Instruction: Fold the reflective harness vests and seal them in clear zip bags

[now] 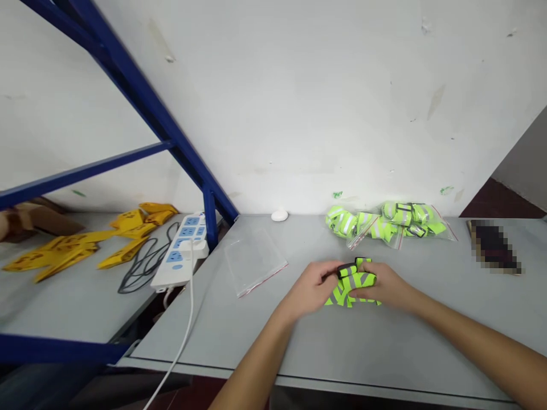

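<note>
A neon-yellow reflective strap (351, 283) with grey stripes and black buckles lies bunched on the grey table, between my two hands. My left hand (314, 289) grips its left side, thumb and fingers closed near a black buckle. From the right, my right hand (380, 287) pinches the other side of the folded strap. To the left, a clear zip bag (255, 262) with a red seal line lies flat. Behind my hands, against the wall, sit several clear bags (387, 222) packed with the same kind of strap.
At the right rests a phone-like dark object (496, 247), pixelated. A small white case (280, 215) sits by the wall. Leftward are a power strip (182, 250) with a white cable, a blue metal frame (171, 145) and yellow packets (68, 250) on a neighbouring table.
</note>
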A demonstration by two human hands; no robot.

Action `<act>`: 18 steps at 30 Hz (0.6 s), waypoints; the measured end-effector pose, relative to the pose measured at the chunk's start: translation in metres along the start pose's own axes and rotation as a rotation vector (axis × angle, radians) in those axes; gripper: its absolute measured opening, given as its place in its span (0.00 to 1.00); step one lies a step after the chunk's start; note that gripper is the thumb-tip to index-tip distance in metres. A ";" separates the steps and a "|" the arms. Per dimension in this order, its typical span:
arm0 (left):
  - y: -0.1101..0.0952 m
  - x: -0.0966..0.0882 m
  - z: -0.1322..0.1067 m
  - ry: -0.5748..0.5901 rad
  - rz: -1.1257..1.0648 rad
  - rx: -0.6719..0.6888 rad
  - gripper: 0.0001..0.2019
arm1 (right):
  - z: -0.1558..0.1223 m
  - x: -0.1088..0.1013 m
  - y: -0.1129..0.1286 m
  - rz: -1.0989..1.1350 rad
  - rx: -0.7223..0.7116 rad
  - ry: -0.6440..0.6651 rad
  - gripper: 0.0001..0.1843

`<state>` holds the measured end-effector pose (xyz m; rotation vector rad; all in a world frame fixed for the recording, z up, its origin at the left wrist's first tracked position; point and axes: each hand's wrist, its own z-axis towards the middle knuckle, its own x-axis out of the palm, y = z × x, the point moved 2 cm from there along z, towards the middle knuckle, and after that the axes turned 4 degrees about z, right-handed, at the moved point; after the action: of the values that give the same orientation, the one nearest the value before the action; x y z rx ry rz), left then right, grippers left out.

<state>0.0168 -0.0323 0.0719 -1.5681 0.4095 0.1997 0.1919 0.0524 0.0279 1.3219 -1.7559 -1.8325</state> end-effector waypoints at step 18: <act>0.028 0.010 0.014 -0.316 -0.668 -0.253 0.23 | -0.006 -0.010 -0.012 0.286 -0.312 -0.245 0.34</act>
<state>0.0174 -0.0199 0.0411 -1.7987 -0.4063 -0.0236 0.2066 0.0581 0.0225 0.7166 -1.5839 -2.0576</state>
